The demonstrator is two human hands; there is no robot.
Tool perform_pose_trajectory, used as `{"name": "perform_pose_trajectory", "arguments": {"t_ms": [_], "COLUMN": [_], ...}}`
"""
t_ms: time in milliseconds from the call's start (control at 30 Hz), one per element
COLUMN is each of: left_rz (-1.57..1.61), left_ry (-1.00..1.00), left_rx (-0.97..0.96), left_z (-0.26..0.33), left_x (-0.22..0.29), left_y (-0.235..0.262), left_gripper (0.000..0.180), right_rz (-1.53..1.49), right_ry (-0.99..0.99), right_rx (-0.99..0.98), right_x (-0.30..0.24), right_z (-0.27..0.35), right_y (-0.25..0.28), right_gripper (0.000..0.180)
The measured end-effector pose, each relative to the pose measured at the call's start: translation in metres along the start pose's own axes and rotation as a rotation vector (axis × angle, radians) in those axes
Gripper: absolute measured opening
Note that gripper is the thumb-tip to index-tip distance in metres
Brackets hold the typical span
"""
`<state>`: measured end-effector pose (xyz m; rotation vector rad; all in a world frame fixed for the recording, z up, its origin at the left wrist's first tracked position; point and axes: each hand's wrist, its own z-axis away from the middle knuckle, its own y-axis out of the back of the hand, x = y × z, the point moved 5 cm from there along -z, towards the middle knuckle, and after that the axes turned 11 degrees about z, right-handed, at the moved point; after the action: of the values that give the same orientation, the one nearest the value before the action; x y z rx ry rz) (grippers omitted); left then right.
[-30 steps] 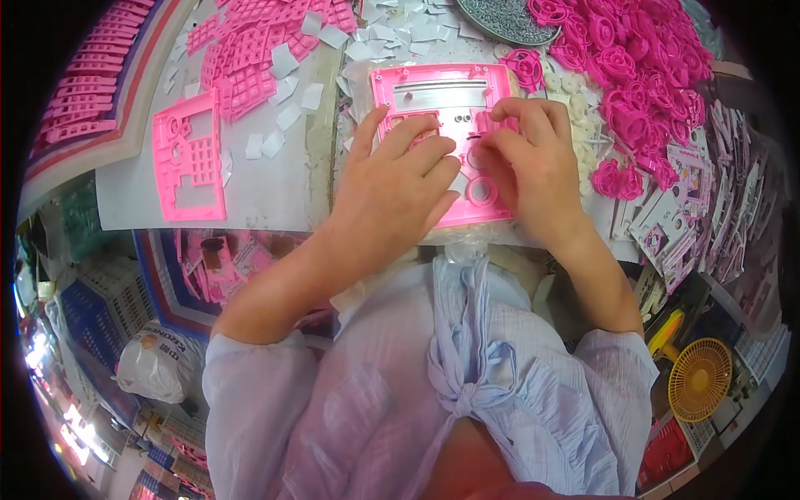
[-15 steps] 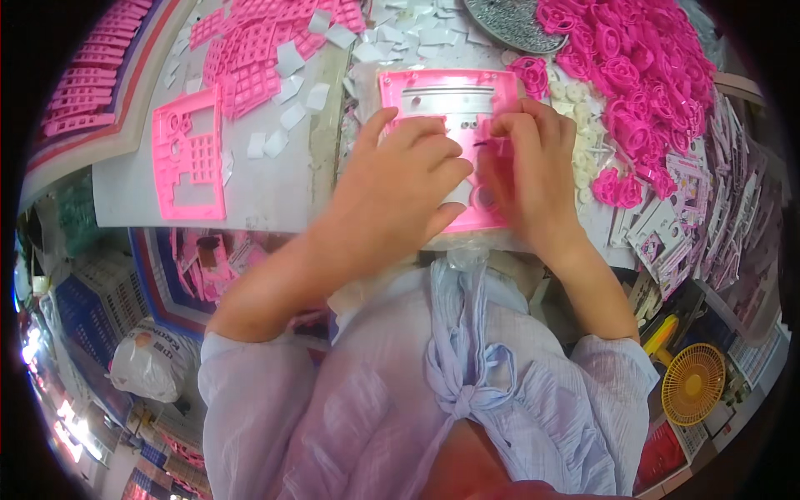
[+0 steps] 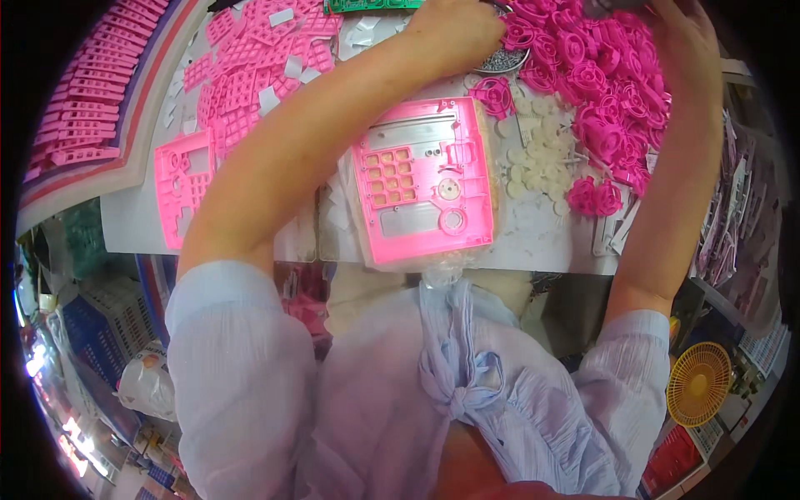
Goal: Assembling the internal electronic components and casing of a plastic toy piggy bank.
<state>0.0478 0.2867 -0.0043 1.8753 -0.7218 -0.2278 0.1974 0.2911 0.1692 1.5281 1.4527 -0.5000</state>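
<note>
A pink plastic panel (image 3: 425, 179) with a keypad grid and round holes lies flat at the table's near edge, with no hand on it. My left hand (image 3: 458, 29) reaches far forward, its fingers curled down at a small metal dish (image 3: 504, 60). My right hand (image 3: 679, 29) is stretched to the far right, over the heap of pink ring-shaped parts (image 3: 600, 92). The picture's rim cuts off its fingers. Whether either hand holds something is hidden.
A second pink panel (image 3: 183, 183) lies at the left. Pink keypad grids (image 3: 250, 67) and white slips cover the far left, with rows of pink strips (image 3: 75, 125) beyond. White round discs (image 3: 533, 158) lie right of the panel. A yellow fan (image 3: 698, 383) stands low on the right.
Both hands have left the pink panel, where they were pressing on it, and have reached away to the far side of the table. The panel now lies uncovered.
</note>
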Motion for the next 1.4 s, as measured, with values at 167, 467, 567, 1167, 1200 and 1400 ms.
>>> {"name": "perform_pose_trajectory", "arguments": {"t_ms": [167,467,567,1167,1200,1400], "left_rz": [-0.04,-0.033,0.216,0.707,0.618,0.51], "left_ry": [0.082,0.111,0.161,0.193,0.16,0.265], "left_rx": [-0.2,-0.046,-0.005,0.177,0.183,0.122], "left_z": [-0.006,-0.008,-0.001,0.151,0.153,0.163], "left_x": [-0.002,-0.005,0.013,0.109,0.111,0.102], "left_y": [0.004,0.021,0.047,0.107,0.107,0.113], "left_gripper": [0.023,0.019,0.015,0.018,0.02,0.039], "right_rz": [-0.253,-0.454,-0.555,-0.582,-0.583,-0.618], "right_ry": [0.012,-0.01,-0.031,0.006,0.007,-0.065], "right_rx": [-0.101,-0.101,-0.114,-0.305,-0.295,-0.201], "right_x": [-0.018,-0.004,-0.007,-0.058,-0.057,-0.027], "right_z": [0.022,0.071,0.083,0.142,0.143,0.156], "right_y": [-0.027,-0.033,-0.032,-0.066,-0.068,-0.078], "right_gripper": [0.056,0.059,0.046,0.031,0.03,0.032]}}
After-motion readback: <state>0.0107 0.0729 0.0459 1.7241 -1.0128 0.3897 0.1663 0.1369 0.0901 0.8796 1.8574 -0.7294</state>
